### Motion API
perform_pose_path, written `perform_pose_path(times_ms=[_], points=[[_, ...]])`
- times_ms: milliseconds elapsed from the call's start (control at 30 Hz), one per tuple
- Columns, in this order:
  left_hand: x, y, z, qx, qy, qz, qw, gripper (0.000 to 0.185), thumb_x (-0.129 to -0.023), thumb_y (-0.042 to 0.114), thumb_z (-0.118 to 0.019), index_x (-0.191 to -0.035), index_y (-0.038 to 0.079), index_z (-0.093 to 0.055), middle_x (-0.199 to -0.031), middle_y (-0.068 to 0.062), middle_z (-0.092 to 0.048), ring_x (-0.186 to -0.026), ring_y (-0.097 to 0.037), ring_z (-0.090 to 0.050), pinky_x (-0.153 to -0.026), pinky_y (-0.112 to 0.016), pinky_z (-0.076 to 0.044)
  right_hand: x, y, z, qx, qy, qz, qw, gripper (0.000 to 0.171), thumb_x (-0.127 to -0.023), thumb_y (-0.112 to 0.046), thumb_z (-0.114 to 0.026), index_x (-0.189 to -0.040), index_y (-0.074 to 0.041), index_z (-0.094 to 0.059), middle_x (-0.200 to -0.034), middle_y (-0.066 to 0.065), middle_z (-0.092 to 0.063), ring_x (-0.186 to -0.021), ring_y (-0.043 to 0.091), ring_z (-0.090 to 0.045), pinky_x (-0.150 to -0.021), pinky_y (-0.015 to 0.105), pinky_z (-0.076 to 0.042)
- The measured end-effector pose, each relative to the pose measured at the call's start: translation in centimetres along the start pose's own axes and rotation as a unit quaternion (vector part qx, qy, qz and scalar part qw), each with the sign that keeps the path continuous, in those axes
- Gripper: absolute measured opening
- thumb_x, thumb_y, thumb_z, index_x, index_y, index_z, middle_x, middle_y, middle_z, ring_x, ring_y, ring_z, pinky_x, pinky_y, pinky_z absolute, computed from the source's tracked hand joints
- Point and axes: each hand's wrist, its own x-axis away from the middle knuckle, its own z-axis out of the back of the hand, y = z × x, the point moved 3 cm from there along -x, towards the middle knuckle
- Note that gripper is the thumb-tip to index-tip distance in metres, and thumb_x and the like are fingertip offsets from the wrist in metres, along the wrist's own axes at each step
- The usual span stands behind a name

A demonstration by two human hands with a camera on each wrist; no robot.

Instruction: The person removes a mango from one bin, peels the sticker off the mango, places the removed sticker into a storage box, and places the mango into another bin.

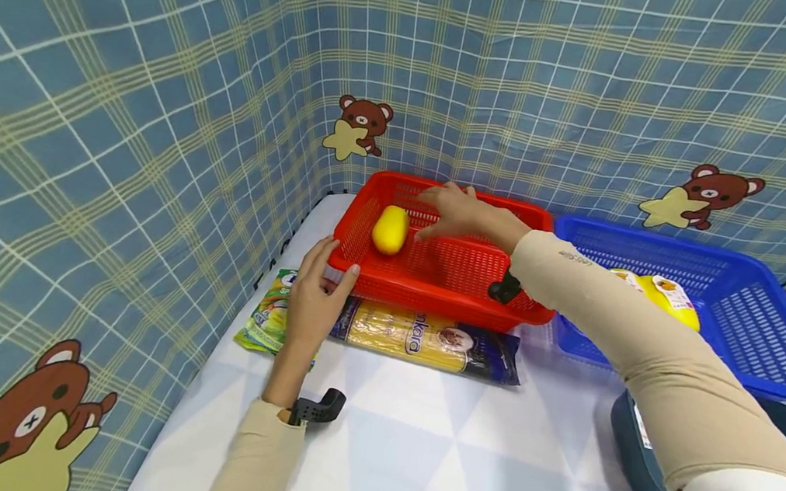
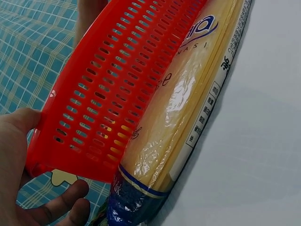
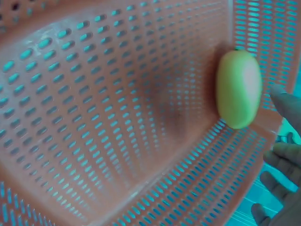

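1. A red basket [image 1: 446, 277] is seen on a white table [image 1: 417, 450], set against a blue checked cloth backdrop [image 1: 129, 137] printed with bears
2. The near left corner of the red basket is held by the left hand [image 1: 314, 301]: the thumb is laid over the rim and the fingers are curled along the outer wall, as is also shown in the left wrist view, where the thumb [image 2: 21, 122] and fingers [image 2: 66, 202] are seen either side of the corner
3. A yellow oval object [image 1: 390, 229] is lying inside the red basket, toward its left end, on the perforated floor
4. The right hand [image 1: 455, 210] is held above the inside of the red basket, just to the right of the yellow oval object; its fingers are stretched out and loosely spread, and nothing is gripped by it. Contact with the yellow oval object cannot be confirmed
5. A packet of spaghetti [image 1: 427, 340] is lying on the table directly in front of the red basket, pressed against its front wall
6. A green packet [image 1: 263, 320] is partly covered by the left hand
7. A blue basket [image 1: 724, 306] is placed to the right of the red one, touching it, and a yellow packaged item [image 1: 669, 297] is held in it
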Motion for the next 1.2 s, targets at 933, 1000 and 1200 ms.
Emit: perform_pose_path(times_ms=[933,1000,1200], points=[[0.5,0.3,-0.5,-0.010,-0.004,0.010,0.9999,0.059,-0.097,0.041,-0.066,-0.149,0.019,-0.050,-0.155,0.008,-0.039,-0.081,-0.023,-0.059,-0.071,-0.023,-0.048,18.2,0.1,2.8,-0.042,0.173,0.074,0.981,0.054,-0.094,-0.039,-0.070,-0.137,-0.008,-0.061,-0.142,0.011,-0.053,-0.134,0.031,-0.040,-0.104,0.058,-0.028],[0.5,0.3,-0.5,-0.011,0.000,0.010,0.9999,0.059,-0.097,0.041,-0.066,-0.149,0.019,-0.050,-0.155,0.008,-0.040,-0.080,-0.022,-0.058,-0.070,-0.022,-0.048,19.2,0.4,2.6,-0.044,0.179,0.076,0.980,0.052,-0.093,-0.038,-0.071,-0.136,-0.008,-0.062,-0.140,0.012,-0.055,-0.133,0.031,-0.041,-0.102,0.058,-0.029],[0.6,0.5,-0.7,-0.016,0.004,0.010,0.9998,0.059,-0.097,0.041,-0.065,-0.149,0.018,-0.050,-0.155,0.007,-0.039,-0.079,-0.020,-0.056,-0.070,-0.020,-0.046,22.1,1.4,1.8,-0.048,0.190,0.067,0.978,0.051,-0.091,-0.034,-0.074,-0.133,-0.007,-0.064,-0.137,0.013,-0.057,-0.130,0.031,-0.043,-0.099,0.058,-0.031]])
